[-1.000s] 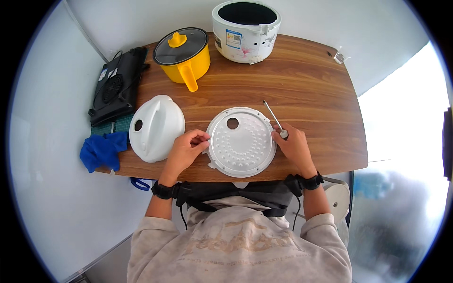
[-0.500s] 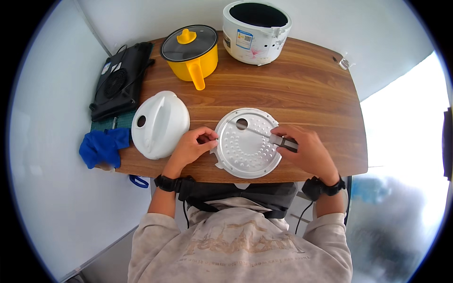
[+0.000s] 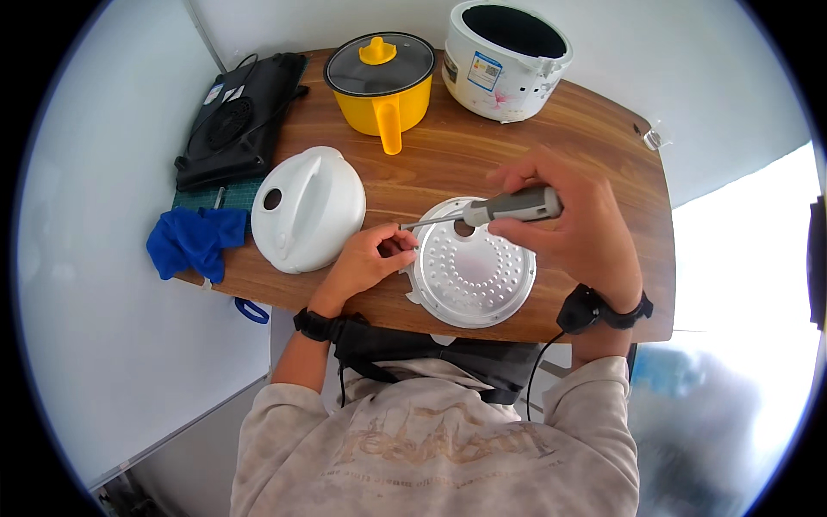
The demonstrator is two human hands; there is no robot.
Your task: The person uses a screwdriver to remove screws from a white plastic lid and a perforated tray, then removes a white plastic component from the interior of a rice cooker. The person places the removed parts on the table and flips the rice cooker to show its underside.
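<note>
Wood grain is seen across the desk (image 3: pixel 413 177). By the fingers of the right hand (image 3: pixel 587 226) a grey screwdriver (image 3: pixel 512 205) is clamped, its tip beside the left hand (image 3: pixel 366 261), whose fingers are bent at the rim of a metal disc (image 3: pixel 478 284) laid near the front edge; whether anything is pinched cannot be told. Leftward, a white lid (image 3: pixel 332 215) is set.

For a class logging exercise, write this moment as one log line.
left hand: at round plate edge | right hand: holds screwdriver | left of plate: white lid
</note>
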